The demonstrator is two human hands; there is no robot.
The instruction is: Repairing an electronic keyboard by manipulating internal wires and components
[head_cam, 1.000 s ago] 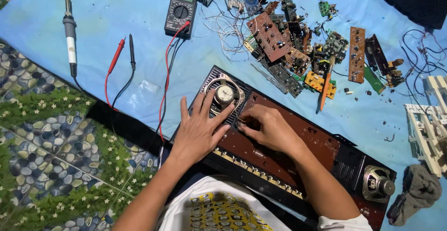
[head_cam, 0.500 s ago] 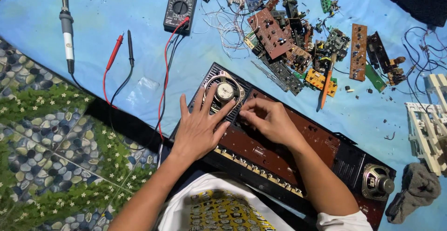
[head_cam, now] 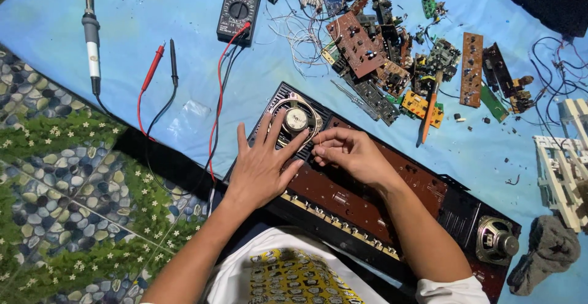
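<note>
Altogether, one long dark amplifier chassis (head_cam: 367,200) is seen lying diagonally on a blue cloth (head_cam: 153,10), with two speakers in it: one round speaker (head_cam: 296,120) at the upper left end and a second speaker (head_cam: 496,241) at the lower right end. One brown circuit board (head_cam: 343,194) is laid along the middle of the chassis. Two bare hands are counted. The left hand (head_cam: 263,166) is laid flat, palm down, with its fingers spread open over the grille beside the first speaker, fingertips touching its rim; nothing is gripped by it. The right hand (head_cam: 349,154) is held just beside that speaker, knuckles up, with thumb and forefinger pinched together at the speaker's right edge, near a thin pale wire; whether the wire itself is pinched cannot be told. Both forearms come up from the bottom edge, across a white patterned shirt (head_cam: 294,276).

Around the chassis, one black multimeter (head_cam: 237,13) is seen at the top, with two probes, one red probe (head_cam: 152,66) and one black probe (head_cam: 173,62), lying apart to its left. One soldering iron (head_cam: 92,41) lies well apart at the far left. A heap of loose circuit boards (head_cam: 392,65) is piled above the chassis, with one orange-handled screwdriver (head_cam: 429,111) beside it. A grey rag (head_cam: 545,255) lies by the second speaker. A floor mat (head_cam: 67,200) printed with pebbles and grass is seen at the left
</note>
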